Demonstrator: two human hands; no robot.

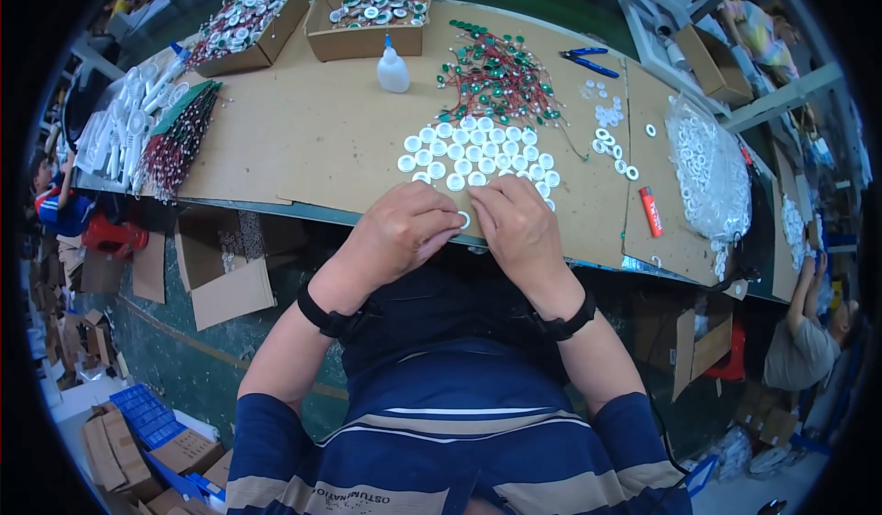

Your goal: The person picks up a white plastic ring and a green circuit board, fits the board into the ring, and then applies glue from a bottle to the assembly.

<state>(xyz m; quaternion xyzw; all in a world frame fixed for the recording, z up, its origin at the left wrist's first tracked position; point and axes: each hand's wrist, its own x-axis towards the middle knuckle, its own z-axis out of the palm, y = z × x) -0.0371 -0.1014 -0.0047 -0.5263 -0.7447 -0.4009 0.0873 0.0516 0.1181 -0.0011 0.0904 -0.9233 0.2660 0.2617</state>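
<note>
My left hand (409, 226) is closed in a pinch at the table's near edge, with a small white ring (465, 220) at its fingertips. Close beside it, my right hand (522, 224) is also closed, thumb and fingers together; whatever it may hold is hidden. Just beyond both hands lie several round white caps (456, 181) in loose rows, a few of them partly covered by my fingers. Behind these caps spreads a tangled pile of red wires with green discs (496, 79).
Cardboard boxes of wired discs (367, 45) stand at the back, near a white squeeze bottle (393, 72). Blue-handled pliers (588, 60), loose white rings (609, 144), a red lighter (650, 212) and a bag of rings (703, 166) lie right. White handles (138, 115) and bundled wires (179, 143) lie left.
</note>
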